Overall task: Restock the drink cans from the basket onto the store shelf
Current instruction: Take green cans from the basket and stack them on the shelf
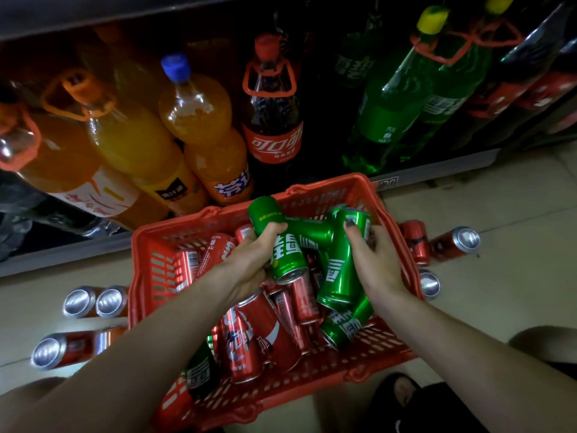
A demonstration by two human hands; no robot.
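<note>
Both forearms reached down into the red basket [146,245] on the floor, below the shelf [93,242] of big bottles. The left hand [253,260] had its grip clamped round one green can [278,242], held tilted. The right hand [374,257] had its grip curled round another green can [340,267], thumb across its side. Red cans [249,339] lay heaped beneath them in the basket; others lay on the floor either side.

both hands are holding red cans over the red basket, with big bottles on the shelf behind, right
Not quite: the cans in the hands are green, not red. The head view shows the left hand gripping one green can and the right hand another green can over the red basket, with big bottles behind.
</note>
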